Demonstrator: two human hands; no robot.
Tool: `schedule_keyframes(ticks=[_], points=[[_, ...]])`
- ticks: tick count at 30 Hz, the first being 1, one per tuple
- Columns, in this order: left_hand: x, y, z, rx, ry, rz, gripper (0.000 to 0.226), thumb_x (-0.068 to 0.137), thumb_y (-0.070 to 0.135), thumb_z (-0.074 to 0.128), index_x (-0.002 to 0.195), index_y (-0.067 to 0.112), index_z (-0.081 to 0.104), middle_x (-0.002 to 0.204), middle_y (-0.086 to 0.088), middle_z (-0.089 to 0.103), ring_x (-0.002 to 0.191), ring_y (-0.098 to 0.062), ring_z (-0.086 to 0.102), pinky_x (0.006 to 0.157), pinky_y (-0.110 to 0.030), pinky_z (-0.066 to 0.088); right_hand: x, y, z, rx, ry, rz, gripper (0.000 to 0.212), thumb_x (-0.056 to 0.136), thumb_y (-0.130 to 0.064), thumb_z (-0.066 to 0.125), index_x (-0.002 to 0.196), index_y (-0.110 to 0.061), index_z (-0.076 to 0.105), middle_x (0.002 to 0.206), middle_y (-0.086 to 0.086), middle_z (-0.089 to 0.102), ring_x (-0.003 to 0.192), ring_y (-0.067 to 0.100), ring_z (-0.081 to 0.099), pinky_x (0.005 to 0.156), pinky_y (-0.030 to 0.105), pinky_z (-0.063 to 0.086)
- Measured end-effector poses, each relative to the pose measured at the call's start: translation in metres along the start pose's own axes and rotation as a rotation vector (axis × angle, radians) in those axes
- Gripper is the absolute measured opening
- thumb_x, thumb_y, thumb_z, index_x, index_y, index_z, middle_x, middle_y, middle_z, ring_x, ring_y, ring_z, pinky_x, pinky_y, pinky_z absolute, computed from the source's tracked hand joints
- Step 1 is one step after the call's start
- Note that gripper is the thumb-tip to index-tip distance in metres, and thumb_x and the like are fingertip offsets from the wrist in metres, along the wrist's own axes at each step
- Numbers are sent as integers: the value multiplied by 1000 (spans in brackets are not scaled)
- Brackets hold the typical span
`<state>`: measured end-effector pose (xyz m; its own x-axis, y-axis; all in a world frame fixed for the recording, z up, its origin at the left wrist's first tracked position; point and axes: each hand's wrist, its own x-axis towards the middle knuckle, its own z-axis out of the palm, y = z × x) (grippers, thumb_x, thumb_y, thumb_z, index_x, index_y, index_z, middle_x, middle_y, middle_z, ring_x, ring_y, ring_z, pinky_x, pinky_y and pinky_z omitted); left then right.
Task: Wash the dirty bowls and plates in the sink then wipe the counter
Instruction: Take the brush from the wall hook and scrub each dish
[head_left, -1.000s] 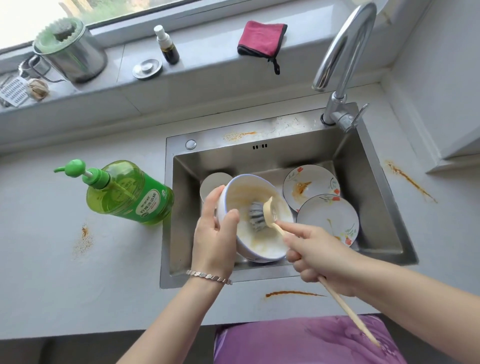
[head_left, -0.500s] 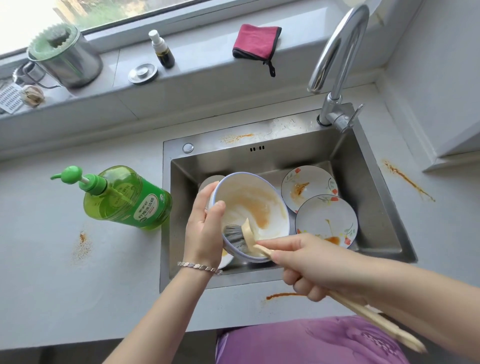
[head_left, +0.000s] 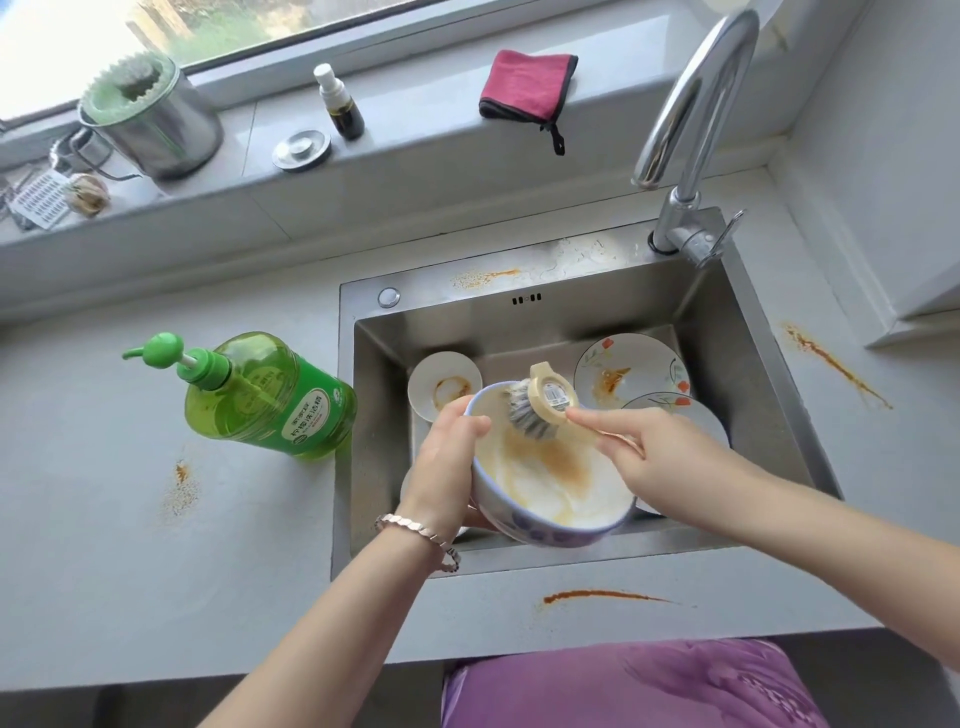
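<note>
Over the steel sink, my left hand grips the left rim of a white bowl with a blue outside, smeared with foam and orange sauce. My right hand holds the handle of a cream dish brush, its grey bristles against the bowl's far inner wall. A small stained saucer lies at the sink's back left. Two flowered plates with sauce lie at the back right, the nearer one partly hidden by my right hand.
A green dish-soap pump bottle lies on the counter left of the sink. Orange sauce stains mark the counter in front, left and right. The faucet rises at the back right. A red cloth, a small bottle and a metal pot sit on the sill.
The brush has swept from the near left of the bowl up to its far rim. The bowl has tilted flatter, its opening now facing up.
</note>
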<state>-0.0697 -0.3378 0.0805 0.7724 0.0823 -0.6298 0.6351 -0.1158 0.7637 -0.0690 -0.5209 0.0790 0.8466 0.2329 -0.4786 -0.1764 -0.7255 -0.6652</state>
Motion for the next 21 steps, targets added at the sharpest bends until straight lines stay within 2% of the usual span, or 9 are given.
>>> schedule_keyframes(ticks=[3, 5, 7, 9, 11, 14, 16, 17, 21], points=[[-1, 3, -4, -24, 28, -2, 25, 94, 21, 37, 108, 31, 56, 101, -1, 60, 78, -18, 59, 42, -25, 49, -4, 15, -4, -20, -35, 10, 43, 98, -18, 39, 127, -48, 48, 77, 3, 69, 39, 6, 39, 47, 18, 33], [1, 1, -7, -28, 42, 21, 22, 93, 20, 40, 100, 34, 56, 96, 3, 59, 78, -17, 59, 47, -27, 50, -10, 25, -4, 23, -63, 13, 43, 98, -19, 39, 124, -51, 47, 65, -3, 63, 35, 7, 34, 43, 16, 27], [2, -3, -9, -6, 61, 70, 17, 85, 27, 48, 97, 37, 57, 95, 6, 61, 83, -16, 60, 57, -31, 53, -15, 32, -4, 160, -99, 42, 41, 98, -20, 41, 117, -55, 47, 54, -14, 52, 35, 7, 27, 45, 19, 30], [2, -10, -11, 7, 73, 124, 29, 71, 35, 47, 98, 41, 56, 92, 11, 62, 84, -16, 62, 60, -35, 53, -15, 40, -1, 442, -56, 116, 40, 96, -17, 45, 113, -53, 52, 46, -11, 37, 37, 5, 21, 41, 20, 26], [1, -18, -12, -24, 106, 142, 35, 67, 36, 44, 99, 43, 55, 89, 16, 62, 81, -13, 63, 59, -35, 54, -13, 46, 2, 672, 60, 194, 41, 93, -13, 51, 118, -46, 55, 47, -4, 38, 36, 5, 21, 37, 16, 19], [1, -27, -13, -174, 125, 109, 35, 67, 34, 43, 98, 42, 57, 91, 16, 64, 77, -7, 64, 52, -29, 54, -10, 46, 11, 837, 104, 231, 49, 86, -22, 61, 130, -39, 48, 70, 8, 66, 36, 4, 22, 36, 15, 20], [6, -33, -13, -264, 100, 108, 37, 67, 33, 46, 101, 39, 59, 103, 6, 65, 87, -14, 65, 66, -37, 55, -6, 42, 21, 960, 73, 239, 61, 77, -30, 66, 134, -37, 44, 94, 22, 68, 39, 5, 21, 36, 15, 19], [7, -35, -12, -276, 86, 122, 39, 66, 34, 49, 103, 38, 60, 108, 3, 64, 90, -16, 65, 72, -40, 54, -4, 40, 25, 1020, 46, 243, 68, 72, -34, 67, 135, -37, 43, 93, 26, 64, 41, 5, 20, 35, 14, 19], [10, -42, -6, -272, 26, 165, 58, 54, 44, 56, 112, 37, 59, 115, 2, 64, 101, -19, 64, 78, -46, 54, 4, 34, 39, 1185, -61, 224, 70, 64, -34, 77, 129, -36, 50, 81, -2, 59, 45, 5, 25, 35, 13, 22]])
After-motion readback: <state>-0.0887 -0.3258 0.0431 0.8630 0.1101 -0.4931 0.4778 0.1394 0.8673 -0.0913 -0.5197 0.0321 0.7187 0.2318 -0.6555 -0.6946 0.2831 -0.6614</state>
